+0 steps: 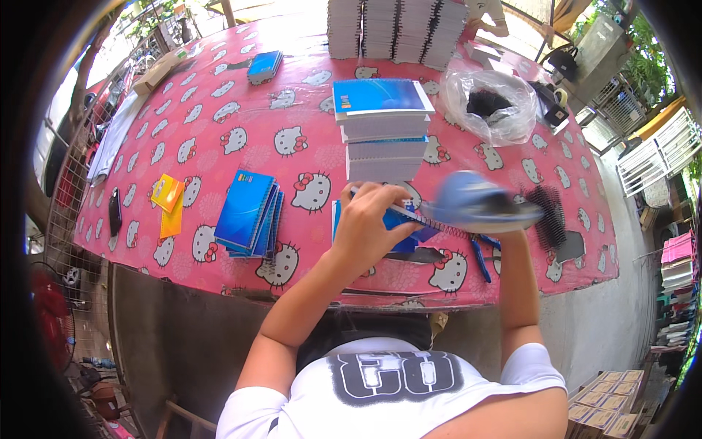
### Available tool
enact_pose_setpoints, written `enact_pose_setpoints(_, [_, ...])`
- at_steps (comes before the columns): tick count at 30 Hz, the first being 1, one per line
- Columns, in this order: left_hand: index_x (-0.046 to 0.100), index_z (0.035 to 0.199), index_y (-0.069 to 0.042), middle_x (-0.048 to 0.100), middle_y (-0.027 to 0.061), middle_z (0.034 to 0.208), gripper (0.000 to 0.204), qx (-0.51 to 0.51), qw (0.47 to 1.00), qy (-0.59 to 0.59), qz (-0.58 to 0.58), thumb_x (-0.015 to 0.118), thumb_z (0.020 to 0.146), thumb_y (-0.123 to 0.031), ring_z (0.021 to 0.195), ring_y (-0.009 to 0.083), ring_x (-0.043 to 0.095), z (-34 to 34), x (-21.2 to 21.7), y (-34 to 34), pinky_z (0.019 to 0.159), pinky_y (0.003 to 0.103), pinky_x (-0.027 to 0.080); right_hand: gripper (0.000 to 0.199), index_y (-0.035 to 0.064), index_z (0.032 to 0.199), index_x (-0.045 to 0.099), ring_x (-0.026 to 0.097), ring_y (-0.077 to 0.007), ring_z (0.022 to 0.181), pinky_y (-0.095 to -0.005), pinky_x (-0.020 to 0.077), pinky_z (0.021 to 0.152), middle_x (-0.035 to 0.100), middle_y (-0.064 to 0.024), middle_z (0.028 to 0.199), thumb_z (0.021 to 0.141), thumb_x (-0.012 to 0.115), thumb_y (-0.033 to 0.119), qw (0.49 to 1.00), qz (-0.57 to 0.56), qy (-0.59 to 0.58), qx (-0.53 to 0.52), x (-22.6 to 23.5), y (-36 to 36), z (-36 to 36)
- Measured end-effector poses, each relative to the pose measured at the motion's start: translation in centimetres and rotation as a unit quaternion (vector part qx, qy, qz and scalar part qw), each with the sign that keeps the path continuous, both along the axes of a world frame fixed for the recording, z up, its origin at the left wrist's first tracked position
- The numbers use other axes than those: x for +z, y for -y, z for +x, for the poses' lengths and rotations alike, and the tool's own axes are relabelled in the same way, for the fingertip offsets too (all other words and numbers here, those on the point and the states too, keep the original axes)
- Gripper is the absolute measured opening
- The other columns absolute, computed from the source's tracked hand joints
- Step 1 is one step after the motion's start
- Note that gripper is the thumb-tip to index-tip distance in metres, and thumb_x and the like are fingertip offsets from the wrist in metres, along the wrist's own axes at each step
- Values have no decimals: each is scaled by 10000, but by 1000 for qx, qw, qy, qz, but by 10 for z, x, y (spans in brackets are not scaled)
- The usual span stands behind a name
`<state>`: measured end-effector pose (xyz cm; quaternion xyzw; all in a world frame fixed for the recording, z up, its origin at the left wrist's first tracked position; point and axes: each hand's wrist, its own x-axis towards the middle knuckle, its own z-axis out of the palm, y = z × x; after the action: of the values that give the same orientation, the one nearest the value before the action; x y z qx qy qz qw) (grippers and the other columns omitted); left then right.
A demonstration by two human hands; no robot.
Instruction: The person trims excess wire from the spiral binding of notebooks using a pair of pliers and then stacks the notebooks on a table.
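My left hand [371,221] is closed on a spiral notebook [423,218] held tilted near the table's front edge, its coil edge slanting down to the right. Above the coil my right arm raises a blue slipper [479,203], smeared by motion. The slipper hides the fingers of my right hand [512,235]. Below the notebook's right end lies a blue-handled tool [481,260], probably pliers or cutters. Another blue-covered notebook [336,217] shows partly behind my left hand.
Stacked blue notebooks [248,208] lie left; a taller pile [384,99] stands ahead. Black coils [547,217] lie right, below a clear plastic bag [490,110]. An orange packet [168,192] and phone [115,212] lie far left. Tall paper stacks [395,33] stand behind; someone's arm [493,22] shows there.
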<state>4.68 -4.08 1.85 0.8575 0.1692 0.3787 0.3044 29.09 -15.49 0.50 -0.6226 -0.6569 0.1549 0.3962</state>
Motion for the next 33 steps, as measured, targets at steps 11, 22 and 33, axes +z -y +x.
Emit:
enact_pose_setpoints(11, [606, 1089, -36, 585, 85, 1099, 432, 28, 973, 73, -216, 812, 710, -16, 1022, 164, 596, -19, -28, -9, 901, 306, 491, 396, 33, 1056, 650, 591, -77, 838, -269, 496, 756, 672, -39, 860, 671, 720, -33, 973, 171, 146, 49, 9, -23, -24])
enact_pose_setpoints(22, [559, 1153, -14, 597, 62, 1073, 380, -49, 916, 167, -361, 712, 811, 43, 993, 133, 579, -19, -31, -11, 914, 287, 461, 555, 80, 1234, 584, 655, -232, 831, -350, 533, 735, 669, -96, 896, 701, 739, 77, 985, -56, -66, -149, 7, -13, -26])
enact_pose_setpoints(33, [600, 965, -31, 684, 70, 893, 144, -100, 935, 145, -307, 699, 869, -71, 871, 119, 627, -6, -34, 3, 791, 275, 489, 771, -12, 1318, 488, 467, -398, 1262, -469, 355, 1052, 454, -234, 1399, 760, 710, 472, 948, -1, 188, -256, 89, 42, -56])
